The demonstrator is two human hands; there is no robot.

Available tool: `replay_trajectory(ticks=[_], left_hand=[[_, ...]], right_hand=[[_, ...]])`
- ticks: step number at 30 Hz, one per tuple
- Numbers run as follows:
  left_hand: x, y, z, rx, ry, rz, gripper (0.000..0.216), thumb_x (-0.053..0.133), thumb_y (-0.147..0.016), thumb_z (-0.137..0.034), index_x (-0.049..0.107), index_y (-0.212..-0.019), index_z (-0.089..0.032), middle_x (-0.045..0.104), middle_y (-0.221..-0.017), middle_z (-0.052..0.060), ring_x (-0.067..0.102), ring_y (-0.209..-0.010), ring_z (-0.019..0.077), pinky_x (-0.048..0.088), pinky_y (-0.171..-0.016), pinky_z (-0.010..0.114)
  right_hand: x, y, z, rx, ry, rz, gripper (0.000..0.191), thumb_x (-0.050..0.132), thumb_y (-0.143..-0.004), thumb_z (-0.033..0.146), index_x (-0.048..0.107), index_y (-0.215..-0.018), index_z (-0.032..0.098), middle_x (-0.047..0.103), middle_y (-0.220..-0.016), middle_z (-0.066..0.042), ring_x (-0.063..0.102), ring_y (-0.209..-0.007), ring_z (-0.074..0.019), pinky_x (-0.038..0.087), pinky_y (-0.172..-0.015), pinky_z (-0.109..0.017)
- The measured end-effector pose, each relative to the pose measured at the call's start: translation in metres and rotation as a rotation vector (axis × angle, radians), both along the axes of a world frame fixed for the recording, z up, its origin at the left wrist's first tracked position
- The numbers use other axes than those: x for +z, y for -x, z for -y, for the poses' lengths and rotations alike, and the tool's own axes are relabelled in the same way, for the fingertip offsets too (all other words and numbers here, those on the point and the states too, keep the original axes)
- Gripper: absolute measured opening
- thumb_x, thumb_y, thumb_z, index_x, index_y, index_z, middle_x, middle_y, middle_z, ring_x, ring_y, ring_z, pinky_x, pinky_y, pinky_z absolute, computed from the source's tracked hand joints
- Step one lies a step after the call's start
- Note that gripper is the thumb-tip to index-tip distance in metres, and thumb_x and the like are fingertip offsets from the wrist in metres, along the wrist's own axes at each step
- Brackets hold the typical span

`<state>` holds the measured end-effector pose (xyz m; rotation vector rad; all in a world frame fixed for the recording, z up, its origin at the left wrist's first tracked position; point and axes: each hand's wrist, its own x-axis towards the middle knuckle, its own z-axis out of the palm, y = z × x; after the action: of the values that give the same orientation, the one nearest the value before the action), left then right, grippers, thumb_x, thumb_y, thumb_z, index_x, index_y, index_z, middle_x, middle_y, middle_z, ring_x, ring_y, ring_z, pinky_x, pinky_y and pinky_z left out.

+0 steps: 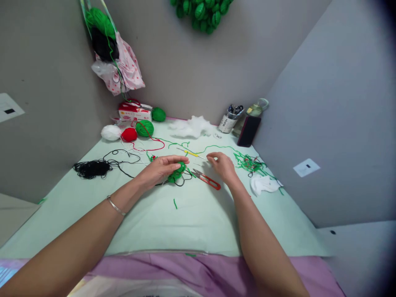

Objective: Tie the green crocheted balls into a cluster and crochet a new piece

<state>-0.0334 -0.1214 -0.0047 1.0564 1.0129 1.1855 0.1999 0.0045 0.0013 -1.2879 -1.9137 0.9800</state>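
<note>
My left hand [165,168] is closed around a small green crocheted piece [176,175], partly hidden by the fingers. A black strand loops out beside it. To the right, my right hand [221,165] has its thumb and fingers pinched together; what is between them is too small to make out. The yellow-handled crochet hook [191,153] lies on the table with one end right by those fingertips. Orange-handled thread snips [208,180] lie between my hands, their blades toward the green piece. A thin needle-like item [197,164] lies just above the snips.
Black yarn [93,168], white [111,133], red [129,134] and green balls [144,128] sit at left. White stuffing [194,127] lies at the back. A pen cup [227,123], phone [249,131] and heap of green scraps [250,163] are at right. A yarn bag [128,64] hangs above.
</note>
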Motion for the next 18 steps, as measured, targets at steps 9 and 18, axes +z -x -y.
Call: replay_trajectory(ticks=[9,18], left_hand=[[-0.003,0.002,-0.002,0.131,-0.135,-0.084,0.044,0.077,-0.080,-0.031,0.073,-0.123,-0.025,0.067,-0.133,0.010,0.060,-0.118,0.0254,0.043,-0.103,0.039],[0.001,-0.002,0.000,0.148,-0.154,-0.128,0.052,0.078,-0.077,-0.030,0.070,-0.128,-0.026,0.064,-0.138,0.008,0.060,-0.118,0.0266,0.043,-0.104,0.042]], right_hand=[[0.004,-0.002,0.019,0.406,-0.062,0.562,0.017,0.074,-0.067,0.022,0.069,-0.083,0.024,0.067,-0.079,-0.002,0.054,-0.069,-0.0178,0.033,-0.063,-0.028],[0.032,0.001,0.030,0.467,-0.064,0.144,0.024,0.043,-0.097,0.037,0.058,-0.093,0.019,0.061,-0.076,-0.001,0.053,-0.063,-0.0145,0.039,-0.061,-0.028]])
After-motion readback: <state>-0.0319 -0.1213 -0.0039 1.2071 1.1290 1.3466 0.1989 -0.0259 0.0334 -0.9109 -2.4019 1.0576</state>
